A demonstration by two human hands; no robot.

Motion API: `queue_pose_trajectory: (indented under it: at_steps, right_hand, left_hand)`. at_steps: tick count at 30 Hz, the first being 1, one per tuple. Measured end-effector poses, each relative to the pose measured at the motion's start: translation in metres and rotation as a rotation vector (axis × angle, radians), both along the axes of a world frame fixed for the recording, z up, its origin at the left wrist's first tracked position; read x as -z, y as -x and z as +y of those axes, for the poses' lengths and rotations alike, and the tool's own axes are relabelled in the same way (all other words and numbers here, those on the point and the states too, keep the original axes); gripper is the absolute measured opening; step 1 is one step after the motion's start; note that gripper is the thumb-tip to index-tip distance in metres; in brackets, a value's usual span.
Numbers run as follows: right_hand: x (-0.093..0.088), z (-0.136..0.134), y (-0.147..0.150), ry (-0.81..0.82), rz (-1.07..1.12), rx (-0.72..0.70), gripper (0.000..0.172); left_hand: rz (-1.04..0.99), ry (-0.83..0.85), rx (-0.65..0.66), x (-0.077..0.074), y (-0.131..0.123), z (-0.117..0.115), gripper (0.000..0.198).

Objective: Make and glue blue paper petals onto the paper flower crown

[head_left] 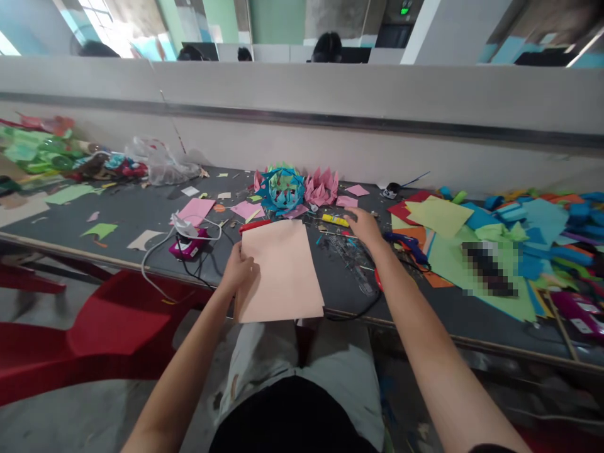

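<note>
My left hand (pixel 240 270) grips the left edge of a small stack of peach paper sheets (pixel 280 274), thumb on top. The sheets lie over the table's front edge. A red object (pixel 255 226), partly covered, sticks out behind their top left corner. My right hand (pixel 363 225) hovers over the table with fingers apart, its fingertips by the right end of a small yellow tube (pixel 335 220). Whether they touch it I cannot tell. Just right of my right wrist lies a blue glue gun (pixel 408 244). A clear glittery heap of thin strands (pixel 346 255) lies below the tube.
Behind the paper stand a blue paper flower ball (pixel 284 190) and a pink paper flower (pixel 322 187). A purple power strip (pixel 189 244) with cables is at left. Coloured paper (pixel 443 214) piles up at right. A red chair (pixel 117 321) stands at front left.
</note>
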State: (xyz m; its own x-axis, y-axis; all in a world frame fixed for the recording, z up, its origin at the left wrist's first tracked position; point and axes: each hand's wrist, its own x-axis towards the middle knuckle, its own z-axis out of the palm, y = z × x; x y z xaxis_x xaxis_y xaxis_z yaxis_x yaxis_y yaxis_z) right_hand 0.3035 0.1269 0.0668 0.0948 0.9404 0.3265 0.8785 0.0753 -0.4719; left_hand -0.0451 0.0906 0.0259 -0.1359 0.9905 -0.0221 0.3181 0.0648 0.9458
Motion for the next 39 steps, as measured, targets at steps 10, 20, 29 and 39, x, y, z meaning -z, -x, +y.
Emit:
queue_pose_trajectory:
  at_steps: [10, 20, 29, 39]
  right_hand:
    - [0.044, -0.125, 0.018, 0.159, -0.092, 0.093, 0.035]
    - [0.05, -0.123, 0.024, 0.126, -0.119, 0.156, 0.036]
    - [0.055, -0.146, -0.045, -0.105, -0.063, 0.501, 0.041]
    - [0.067, -0.162, -0.038, -0.202, -0.171, 0.426, 0.035]
  left_hand:
    - [0.059, -0.228, 0.057, 0.001, -0.003, 0.011, 0.072]
    - [0.067, -0.334, 0.122, -0.005, 0.001, -0.007, 0.053]
    - [0.171, -0.375, 0.048, -0.004, 0.005, -0.007, 0.045]
    - [0.266, -0.318, -0.009, 0.006, 0.012, 0.002, 0.046]
